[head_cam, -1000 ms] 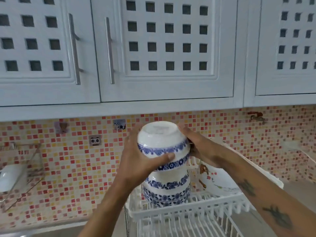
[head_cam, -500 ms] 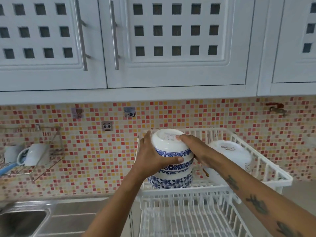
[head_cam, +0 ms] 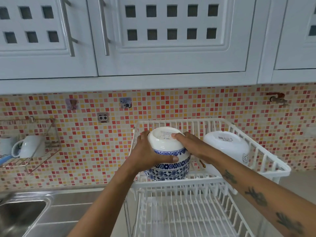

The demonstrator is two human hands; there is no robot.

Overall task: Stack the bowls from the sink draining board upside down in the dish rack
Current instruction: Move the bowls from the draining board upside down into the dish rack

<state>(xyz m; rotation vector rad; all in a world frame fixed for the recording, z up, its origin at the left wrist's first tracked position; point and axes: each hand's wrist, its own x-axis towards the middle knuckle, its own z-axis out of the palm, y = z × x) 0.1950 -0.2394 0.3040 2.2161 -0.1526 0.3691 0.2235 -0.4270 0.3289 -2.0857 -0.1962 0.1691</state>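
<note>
White plastic two-tier dish rack (head_cam: 266, 156), upper tier: left taken by upturned blue-and-white ceramic bowl stack (head_cam: 168, 166); right by white upturned bowl (head_cam: 225, 147). Lower tier (head_cam: 184, 218) open.

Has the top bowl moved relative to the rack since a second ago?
Yes. The top bowl came down onto the stack of blue-patterned bowls; the stack stands shorter against the dish rack rim. Both the left hand and right hand hold it.

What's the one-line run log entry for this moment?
left hand: gripping blue-and-white floral ceramic bowl stack | right hand: gripping stack | stack: upside down in white plastic dish rack
</note>
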